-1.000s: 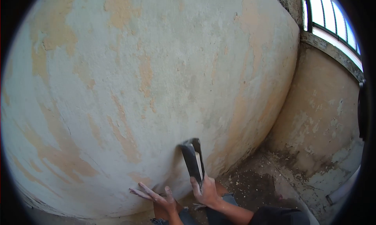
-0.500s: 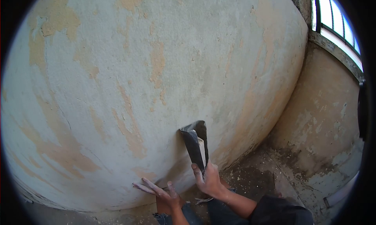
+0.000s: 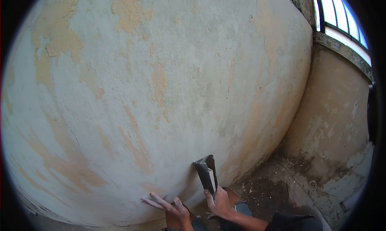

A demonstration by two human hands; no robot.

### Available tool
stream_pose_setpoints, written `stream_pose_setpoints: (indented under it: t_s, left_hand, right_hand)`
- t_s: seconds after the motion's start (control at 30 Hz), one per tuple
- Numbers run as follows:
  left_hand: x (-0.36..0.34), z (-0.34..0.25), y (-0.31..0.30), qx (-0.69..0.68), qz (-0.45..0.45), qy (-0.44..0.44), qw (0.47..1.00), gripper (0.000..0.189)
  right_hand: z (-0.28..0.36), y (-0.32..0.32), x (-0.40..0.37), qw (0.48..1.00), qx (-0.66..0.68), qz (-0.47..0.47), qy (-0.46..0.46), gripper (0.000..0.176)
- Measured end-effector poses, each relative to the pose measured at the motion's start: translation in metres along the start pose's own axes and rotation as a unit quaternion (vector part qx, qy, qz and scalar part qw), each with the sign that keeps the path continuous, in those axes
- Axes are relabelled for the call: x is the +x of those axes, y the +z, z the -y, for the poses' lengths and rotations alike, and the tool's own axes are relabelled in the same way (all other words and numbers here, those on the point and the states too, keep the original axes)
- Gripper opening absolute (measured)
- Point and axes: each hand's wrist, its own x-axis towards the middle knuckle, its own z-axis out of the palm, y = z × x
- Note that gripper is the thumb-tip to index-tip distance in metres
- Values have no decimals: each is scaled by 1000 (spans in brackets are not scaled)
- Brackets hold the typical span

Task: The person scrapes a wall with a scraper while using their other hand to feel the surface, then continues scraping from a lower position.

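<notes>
My right hand (image 3: 219, 203) grips a folded dark sheet of sandpaper (image 3: 206, 173) and presses its upper end against the pale, patchy wall (image 3: 161, 90) low down. My left hand (image 3: 171, 208) rests flat on the wall just left of it, fingers spread and pointing left. Both hands are dusty. My knees show beneath the hands at the bottom edge.
The wall has peeling paint with tan patches. It meets a second stained wall (image 3: 337, 122) at a corner on the right. A window (image 3: 341, 18) sits high at the top right. The floor (image 3: 265, 191) below the corner is covered with dust and flakes.
My right hand raised the sandpaper up the wall and has brought it back down. My left hand has stayed flat on the wall, nearly in place.
</notes>
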Motion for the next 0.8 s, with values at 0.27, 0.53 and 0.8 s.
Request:
stream_pose_setpoints:
  t_s: [0.27,0.53,0.8]
  left_hand:
    - [-8,-5,-11,103,55,-29,993,87]
    - [-7,-17,-12,70,164,-223,958,93]
    - [-7,-13,-13,29,97,-143,985,92]
  right_hand:
    - [20,-7,22,997,56,-41,-40,24]
    - [51,-27,66,997,53,-41,-34,26]
    - [56,-20,46,996,34,-56,-58,24]
